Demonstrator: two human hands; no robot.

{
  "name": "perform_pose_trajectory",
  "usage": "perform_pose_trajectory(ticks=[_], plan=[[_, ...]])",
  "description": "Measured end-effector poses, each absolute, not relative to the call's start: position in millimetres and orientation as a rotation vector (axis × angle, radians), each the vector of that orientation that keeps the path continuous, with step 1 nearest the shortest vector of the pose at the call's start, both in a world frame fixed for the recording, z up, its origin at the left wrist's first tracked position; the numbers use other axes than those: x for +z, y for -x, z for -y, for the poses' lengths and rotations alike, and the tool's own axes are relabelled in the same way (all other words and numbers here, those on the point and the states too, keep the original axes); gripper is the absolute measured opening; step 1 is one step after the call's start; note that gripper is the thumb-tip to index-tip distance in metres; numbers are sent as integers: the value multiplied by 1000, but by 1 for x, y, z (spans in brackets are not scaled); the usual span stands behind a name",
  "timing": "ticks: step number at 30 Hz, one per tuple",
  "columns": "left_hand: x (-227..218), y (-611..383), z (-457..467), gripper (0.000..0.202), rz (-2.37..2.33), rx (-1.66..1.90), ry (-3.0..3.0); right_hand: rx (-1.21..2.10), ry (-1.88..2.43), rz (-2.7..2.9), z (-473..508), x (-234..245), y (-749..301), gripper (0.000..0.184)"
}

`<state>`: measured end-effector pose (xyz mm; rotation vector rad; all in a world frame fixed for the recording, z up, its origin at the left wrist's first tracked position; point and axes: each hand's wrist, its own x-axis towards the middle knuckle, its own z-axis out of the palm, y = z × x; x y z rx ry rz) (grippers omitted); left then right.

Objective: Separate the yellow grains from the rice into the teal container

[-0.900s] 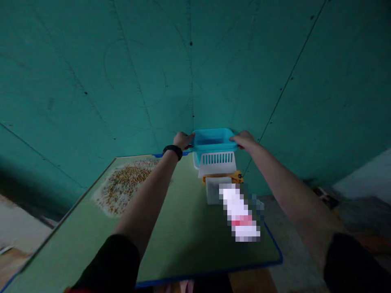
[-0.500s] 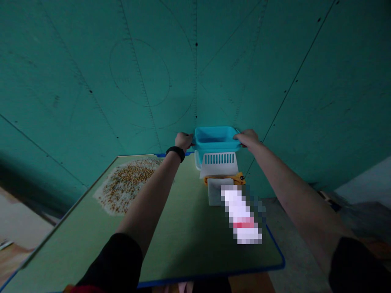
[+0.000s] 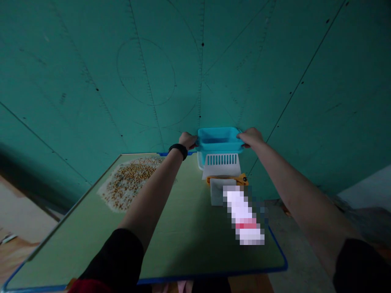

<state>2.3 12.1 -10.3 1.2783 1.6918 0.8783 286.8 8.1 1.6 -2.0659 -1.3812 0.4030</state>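
Note:
A turquoise plastic basin [image 3: 220, 146], rectangular with a raised rim, is at the far right of the table against the wall. My left hand [image 3: 188, 140], with a black band on its wrist, is closed on the basin's left end. At the opposite end, my right hand [image 3: 251, 137] pinches the rim with thumb above and fingers below. Just in front of the basin stands a white slotted scoop [image 3: 222, 165]. Behind the scoop, part of a white-edged container [image 3: 200, 160] shows; the rest of it is hidden.
Brown beans mixed with white grains [image 3: 130, 183] lie spread on the left of the green, blue-edged table [image 3: 183, 240]. Near the scoop are an orange item [image 3: 244, 179], a whitish block [image 3: 216, 193] and a pixelated pale object [image 3: 244, 215]. A green wall [image 3: 159, 73] rises behind.
The whole view has shifted slightly, so everything appears a little further right. Both hands keep their hold on the basin, which looks otherwise unmoved.

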Motion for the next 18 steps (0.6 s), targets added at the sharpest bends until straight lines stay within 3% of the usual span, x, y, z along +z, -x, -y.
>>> perform_pose_trajectory(ticks=[6,12,15,18], plan=[[-10,-4,-6,36,-1699,822,-1306,394,2104,1440,-9,1,-287,23],[-19,1,-5,30,-1721,931,-1366,214,2111,1520,12,5,-286,48],[-21,-2,-6,28,-1719,1021,-1356,326,2089,1498,17,8,-282,45],[-19,-5,-6,28,-1643,1037,-1257,441,2115,1434,13,9,-278,31]])
